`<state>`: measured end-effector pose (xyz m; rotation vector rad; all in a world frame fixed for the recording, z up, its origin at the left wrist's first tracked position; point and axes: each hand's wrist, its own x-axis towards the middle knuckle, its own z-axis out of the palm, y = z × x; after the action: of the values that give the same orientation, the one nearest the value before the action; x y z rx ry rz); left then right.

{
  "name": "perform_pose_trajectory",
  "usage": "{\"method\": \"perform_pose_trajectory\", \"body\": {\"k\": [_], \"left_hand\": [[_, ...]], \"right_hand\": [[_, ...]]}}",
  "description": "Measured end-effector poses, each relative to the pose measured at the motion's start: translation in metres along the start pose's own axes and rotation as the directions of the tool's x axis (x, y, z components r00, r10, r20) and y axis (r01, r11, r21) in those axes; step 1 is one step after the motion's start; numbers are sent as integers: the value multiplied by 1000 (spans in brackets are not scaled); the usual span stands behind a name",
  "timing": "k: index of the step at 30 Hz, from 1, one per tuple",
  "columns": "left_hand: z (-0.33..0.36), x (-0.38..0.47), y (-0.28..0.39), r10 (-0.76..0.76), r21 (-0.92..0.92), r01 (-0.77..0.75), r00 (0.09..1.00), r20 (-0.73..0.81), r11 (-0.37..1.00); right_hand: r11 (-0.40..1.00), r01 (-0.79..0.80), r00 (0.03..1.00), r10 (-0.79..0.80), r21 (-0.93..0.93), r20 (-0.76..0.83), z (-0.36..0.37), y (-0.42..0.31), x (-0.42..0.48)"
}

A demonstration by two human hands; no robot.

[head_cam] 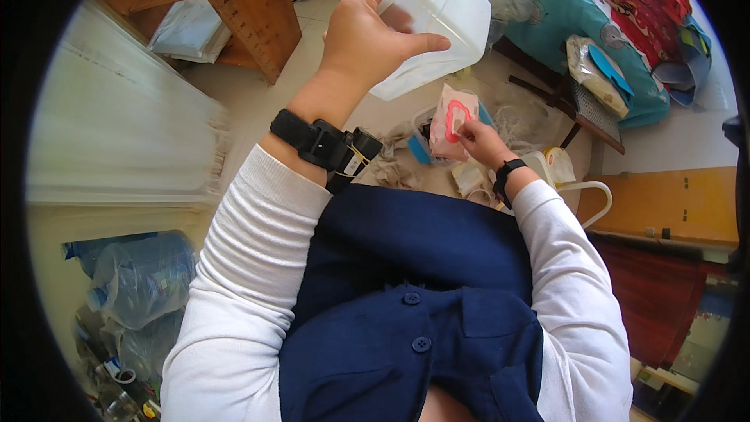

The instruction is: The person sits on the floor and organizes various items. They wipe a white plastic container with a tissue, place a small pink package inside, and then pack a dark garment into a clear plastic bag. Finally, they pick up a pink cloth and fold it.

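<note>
My left hand (375, 35) grips a translucent plastic storage box (451, 23) by its wall and holds it tilted above the floor. The thumb lies along the outside of the box, and some fingers are hidden behind it. Lower and to the right, my right hand (483, 142) pinches the front of a pink soft pack of wipes (445, 123) at its flap. Behind the pack stands a small clear bin (423, 123) with blue clips (419, 149); dark things show inside it, but I cannot tell what they are.
Crumpled greyish cloth or paper (395, 167) lies on the floor beside the bin. A white stool (597, 196) stands at the right. Wooden shelving (246, 6) rises at the upper left, and a teal-covered bed (551, 12) holds clothes (644, 6). Large water bottles (140, 281) stand lower left.
</note>
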<state>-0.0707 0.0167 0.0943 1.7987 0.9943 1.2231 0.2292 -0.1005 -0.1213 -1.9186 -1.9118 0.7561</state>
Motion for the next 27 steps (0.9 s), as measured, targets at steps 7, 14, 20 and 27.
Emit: {"method": "perform_pose_trajectory", "body": {"k": [7,14,20,27], "left_hand": [[11,-2,-1,-47,-2,48,998,46,999],[12,2,-11,-47,43,45,998,47,998],[16,11,-20,-70,49,67,996,62,997],[19,11,-26,-53,31,52,998,40,998]], "right_hand": [[990,-9,999,3,-143,-42,33,23,7],[798,-192,978,204,-572,-43,51,23,45],[719,-244,965,248,-651,-87,70,30,68],[719,-177,977,213,-672,-30,75,35,63]]}}
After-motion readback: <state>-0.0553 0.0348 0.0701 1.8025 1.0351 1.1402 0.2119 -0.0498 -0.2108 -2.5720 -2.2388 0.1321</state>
